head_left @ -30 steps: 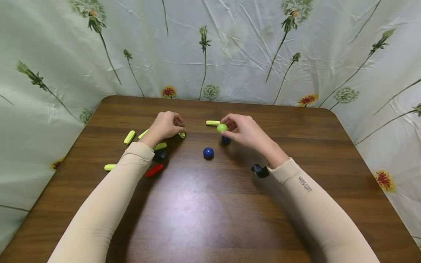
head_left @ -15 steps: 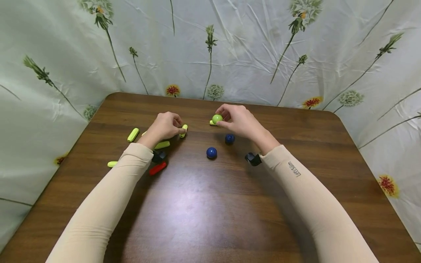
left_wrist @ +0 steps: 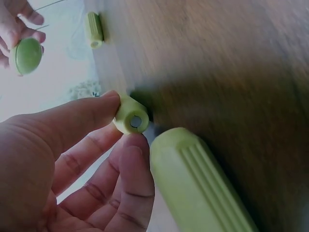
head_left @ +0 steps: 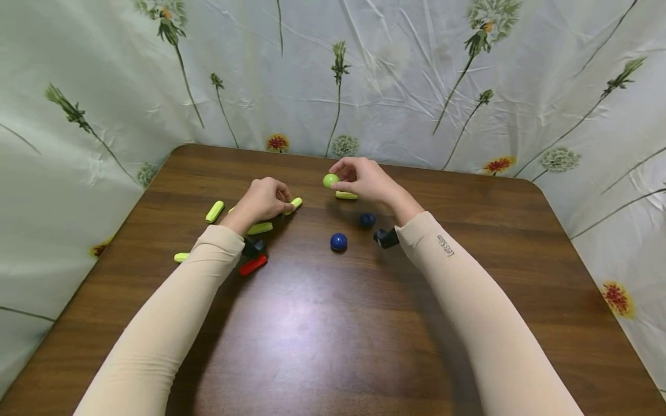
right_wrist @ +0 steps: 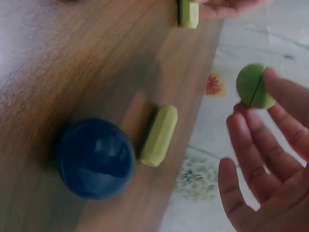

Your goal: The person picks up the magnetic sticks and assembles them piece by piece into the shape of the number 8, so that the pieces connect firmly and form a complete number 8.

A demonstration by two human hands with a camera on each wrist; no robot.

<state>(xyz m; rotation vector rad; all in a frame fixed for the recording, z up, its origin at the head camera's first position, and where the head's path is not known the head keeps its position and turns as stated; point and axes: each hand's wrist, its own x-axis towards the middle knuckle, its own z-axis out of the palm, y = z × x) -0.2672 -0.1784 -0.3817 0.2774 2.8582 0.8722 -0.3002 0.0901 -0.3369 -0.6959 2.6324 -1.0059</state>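
In the head view my left hand (head_left: 262,202) pinches a yellow-green building stick (head_left: 296,204) between thumb and fingers. Its near end shows a round grey disc in the left wrist view, low by the tabletop. To the right, my right hand (head_left: 366,180) holds a shiny green ball (head_left: 330,181) at its fingertips, raised above the table and apart from the held stick. A thin seam runs round this ball in the right wrist view. Just below the right hand lies another yellow-green stick (head_left: 346,195). Two dark blue balls (head_left: 339,242) rest closer to me.
Several yellow-green sticks (head_left: 215,211) lie around my left forearm, some partly hidden by it. A red stick (head_left: 253,265) sits beside that wrist. The brown wooden table (head_left: 312,346) ends at a flower-printed curtain (head_left: 395,86) behind.
My right hand has carried the green ball leftward and farther from me, past the loose stick. The left hand stays nearly in place, while its stick has turned to slant rightward.
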